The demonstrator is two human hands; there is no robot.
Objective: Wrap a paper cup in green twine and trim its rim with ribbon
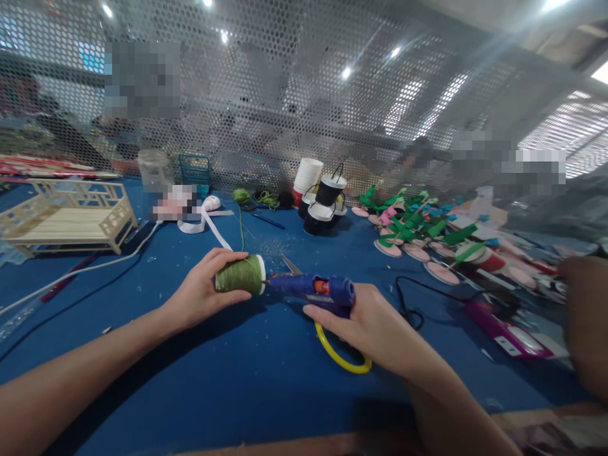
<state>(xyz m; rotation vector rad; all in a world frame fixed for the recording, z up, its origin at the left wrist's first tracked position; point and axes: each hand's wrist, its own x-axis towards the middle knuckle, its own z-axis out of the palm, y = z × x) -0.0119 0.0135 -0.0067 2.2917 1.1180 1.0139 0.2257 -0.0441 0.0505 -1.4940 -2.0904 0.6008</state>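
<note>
My left hand (pixel 202 285) is closed around a paper cup wrapped in green yarn (pixel 237 275), lying on its side with its white rim facing right. A strand of yarn runs from it back to a green yarn ball (pixel 241 196). In my right hand (pixel 368 323) is a blue hot glue gun (pixel 327 292), its nozzle at the cup's rim; whether it touches, I cannot tell. Under the glue gun lie scissors with a yellow handle (pixel 344 366), partly hidden by the gun and my right hand.
Small black-and-white cup buckets (pixel 318 215) and stacked paper cups (pixel 310 174) stand at the back. Green and pink crafts (pixel 418 234) fill the right, near a purple power strip (pixel 510 332). A model wooden bed (pixel 71 218) and white ribbon (pixel 216 228) are left. Another person's arm is far right.
</note>
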